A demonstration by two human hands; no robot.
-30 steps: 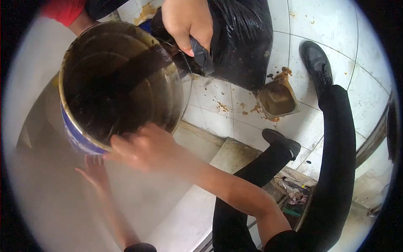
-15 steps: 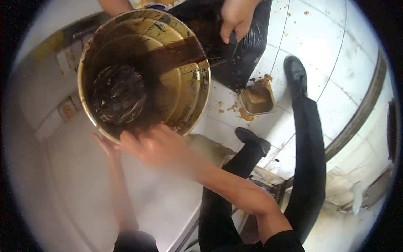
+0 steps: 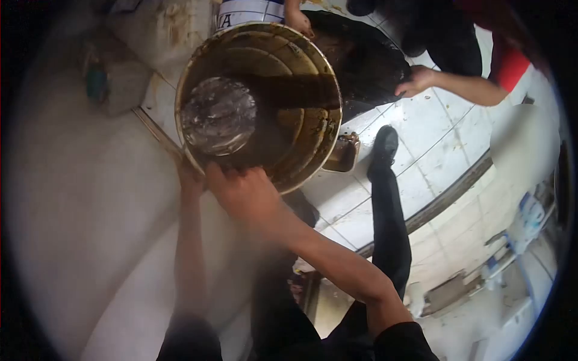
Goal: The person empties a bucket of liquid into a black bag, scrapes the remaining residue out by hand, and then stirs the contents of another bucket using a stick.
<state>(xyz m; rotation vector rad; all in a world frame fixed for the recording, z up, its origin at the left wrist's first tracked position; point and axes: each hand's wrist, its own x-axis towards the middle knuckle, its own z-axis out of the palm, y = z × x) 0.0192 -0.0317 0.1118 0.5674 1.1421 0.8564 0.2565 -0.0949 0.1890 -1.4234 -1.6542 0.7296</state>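
Observation:
A large metal pot (image 3: 301, 129) lies tilted in front of me, its mouth facing me and its inside streaked with dark brown residue. My right hand (image 3: 244, 189) is closed over the near rim. Lower left on the same rim, my left hand (image 3: 191, 178) holds the pot from outside, its fingers partly hidden. A dark brown band runs across the inside wall toward the far right rim. Beyond that rim is a black plastic bag (image 3: 376, 66), held by another person's hand (image 3: 418, 81) on the right and a second hand (image 3: 299, 24) beside the pot.
A small metal container (image 3: 343, 155) stands on the white tiled floor (image 3: 454, 129), right of the pot. A white and blue bucket (image 3: 250, 11) is behind the pot. My leg (image 3: 391, 210) stretches out on the right. Brown splashes mark the tiles.
The view has swung, and the pot now appears farther right. The other person's right-side hand now holds the bag's edge farther out, with a red sleeve showing. Both my hands stay at the pot.

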